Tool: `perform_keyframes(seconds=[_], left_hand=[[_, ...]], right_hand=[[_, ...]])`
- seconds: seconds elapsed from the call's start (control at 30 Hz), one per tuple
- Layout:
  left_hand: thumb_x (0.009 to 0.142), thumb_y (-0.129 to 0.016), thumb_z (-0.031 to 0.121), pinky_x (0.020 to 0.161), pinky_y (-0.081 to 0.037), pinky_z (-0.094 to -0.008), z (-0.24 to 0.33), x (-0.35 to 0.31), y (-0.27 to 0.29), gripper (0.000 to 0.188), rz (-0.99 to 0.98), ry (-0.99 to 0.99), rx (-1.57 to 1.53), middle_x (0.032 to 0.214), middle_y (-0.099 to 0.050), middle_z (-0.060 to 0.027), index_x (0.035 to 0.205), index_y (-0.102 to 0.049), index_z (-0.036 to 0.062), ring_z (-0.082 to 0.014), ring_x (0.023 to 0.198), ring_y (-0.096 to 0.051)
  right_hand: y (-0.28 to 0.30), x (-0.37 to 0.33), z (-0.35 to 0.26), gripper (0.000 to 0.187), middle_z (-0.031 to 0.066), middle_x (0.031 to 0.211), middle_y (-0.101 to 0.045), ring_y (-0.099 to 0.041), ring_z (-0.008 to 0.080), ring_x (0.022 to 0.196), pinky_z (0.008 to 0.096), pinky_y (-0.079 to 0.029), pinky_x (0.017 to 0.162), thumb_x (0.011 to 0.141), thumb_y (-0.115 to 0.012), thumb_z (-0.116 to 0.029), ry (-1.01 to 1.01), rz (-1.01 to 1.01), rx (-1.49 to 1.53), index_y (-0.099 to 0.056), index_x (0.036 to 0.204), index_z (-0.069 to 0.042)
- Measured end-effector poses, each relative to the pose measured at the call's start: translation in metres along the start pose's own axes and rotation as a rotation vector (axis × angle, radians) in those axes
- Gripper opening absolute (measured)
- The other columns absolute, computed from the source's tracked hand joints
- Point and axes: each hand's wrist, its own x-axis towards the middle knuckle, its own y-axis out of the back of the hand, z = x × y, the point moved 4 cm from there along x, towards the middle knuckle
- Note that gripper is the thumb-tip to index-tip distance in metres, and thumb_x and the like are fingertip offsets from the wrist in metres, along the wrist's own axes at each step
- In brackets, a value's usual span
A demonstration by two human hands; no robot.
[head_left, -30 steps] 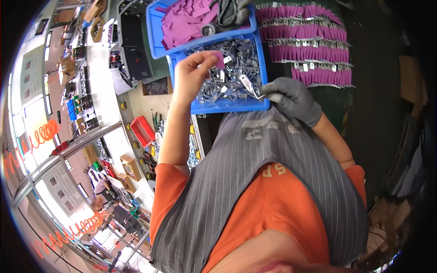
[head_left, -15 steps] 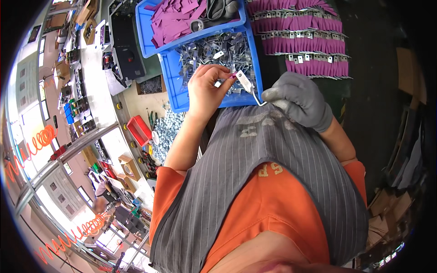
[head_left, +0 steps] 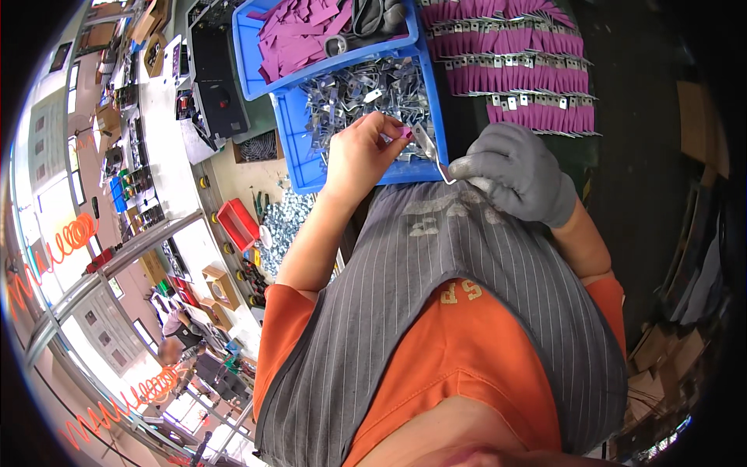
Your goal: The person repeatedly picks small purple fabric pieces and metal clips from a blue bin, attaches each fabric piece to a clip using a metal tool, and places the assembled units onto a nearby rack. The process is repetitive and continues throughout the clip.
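Purple piece part-hidden by left hand; bracket, tip behind right hand.

Bare left hand pinching purple strip, gloved right hand holding metal bracket, 2 blue bins at far side

Cluttered white bench and metal framing

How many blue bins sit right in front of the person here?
2: the far bin, with purple pieces, and the near bin, with metal brackets, by the bare left hand. Any stacked beneath would be hidden.
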Motion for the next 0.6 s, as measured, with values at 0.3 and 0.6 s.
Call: perform_keyframes(seconds=[0.3, 0.6], left_hand=[[0.072, -0.078, 0.008, 0.063, -0.050, -0.0262, 0.014, -0.003, 0.005, 0.025, -0.182, -0.203, -0.073, 0.075, -0.062, -0.0021, 0.095, -0.067, 0.0062, -0.0137, 0.067, -0.059], [0.071, -0.080, 0.012, 0.063, -0.050, -0.0274, 0.017, -0.005, 0.000, 0.023, -0.438, -0.240, -0.223, 0.077, -0.065, -0.0039, 0.090, -0.070, 0.0058, -0.0153, 0.070, -0.063]], right_hand=[[0.000, -0.003, 0.034, 0.016, 0.0087, 0.083, -0.065, -0.064, 0.0166, 0.078, 0.0285, -0.051, 0.071, 0.086, -0.054, -0.004, -0.164, -0.139, 0.529, -0.066, 0.095, 0.002], [-0.030, -0.014, 0.059, 0.019, 0.0081, 0.093, -0.065, -0.063, 0.0126, 0.087, 0.0258, -0.050, 0.078, 0.089, -0.058, -0.007, -0.359, -0.161, 0.842, -0.062, 0.104, 0.003]])
